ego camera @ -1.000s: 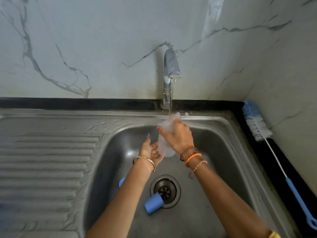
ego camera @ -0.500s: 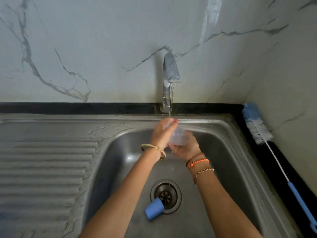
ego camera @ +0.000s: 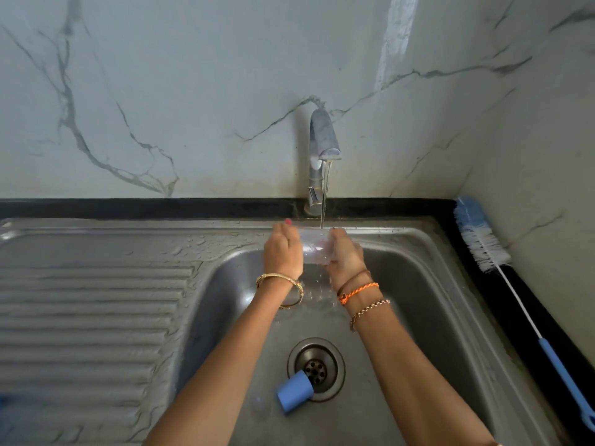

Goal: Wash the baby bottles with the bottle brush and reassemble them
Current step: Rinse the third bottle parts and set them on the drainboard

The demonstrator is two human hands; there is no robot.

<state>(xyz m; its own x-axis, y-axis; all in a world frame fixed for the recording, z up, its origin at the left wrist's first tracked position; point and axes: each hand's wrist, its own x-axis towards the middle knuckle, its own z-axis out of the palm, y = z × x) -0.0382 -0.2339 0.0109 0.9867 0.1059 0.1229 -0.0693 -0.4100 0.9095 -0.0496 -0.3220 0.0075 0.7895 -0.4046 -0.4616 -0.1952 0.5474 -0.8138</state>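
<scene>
A clear plastic baby bottle (ego camera: 317, 249) is lying roughly sideways between both hands, up over the back part of the sink basin, right under a thin stream of water (ego camera: 324, 194) that is falling from the tap (ego camera: 322, 146). The bottle is see-through, smooth and rounded, blurred where water is running over it; droplets are scattering below it. The left hand (ego camera: 285, 252) is curling round the bottle's left end, fingers wrapping over the top, a gold bangle sitting on that wrist. The right hand (ego camera: 346, 259) is gripping the right end, fingers closing around it; an orange braided cord, a thin dark band and a beaded chain are circling that wrist. Whether the bottle's mouth is facing left or right cannot be told. Down on the basin floor a small blue cap (ego camera: 294, 395), cup-shaped and matte, is lying on its side, its edge overlapping the round metal drain (ego camera: 317, 368). The sink (ego camera: 428, 284) is brushed stainless steel, dull and wet, with a ribbed draining board (ego camera: 83, 317) stretching to the left and beads of water standing near the basin's back corner. The tap is a curved, polished metal spout rising from a black stone surface (ego camera: 161, 207). On that black strip to the right, a bottle brush (ego camera: 483, 243) is resting against the wall: fluffy blue and white bristles at the far end, a thin white wire shaft, a long blue plastic handle nearer the camera. The wall (ego camera: 193, 91) behind is pale marble with grey veining.
</scene>
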